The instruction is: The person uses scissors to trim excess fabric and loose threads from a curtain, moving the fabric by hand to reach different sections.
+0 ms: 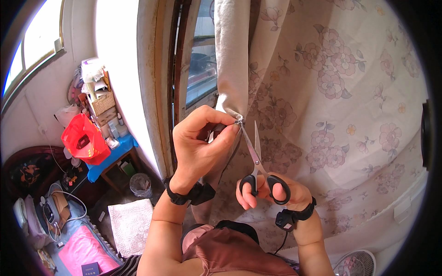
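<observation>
My left hand (198, 145) pinches the edge of a floral curtain (340, 83) between thumb and forefinger, gathering the cloth into a small bunch. In my right hand (294, 193) is a pair of scissors (256, 158) with black handles, the thumb and fingers through the loops. The blades stand apart and point upward; one tip reaches the pinched cloth beside my left fingertips. Whether that blade goes into the fabric, I cannot tell. Each wrist wears a black strap with a small box on it.
Left of the curtain are a window frame (184, 55) and a white wall edge (124, 83). Farther left stand a blue-covered table (117, 152) with a red bag (84, 140), a bin (140, 185) and a bed with a pink cloth (85, 250). A fan (357, 264) sits at lower right.
</observation>
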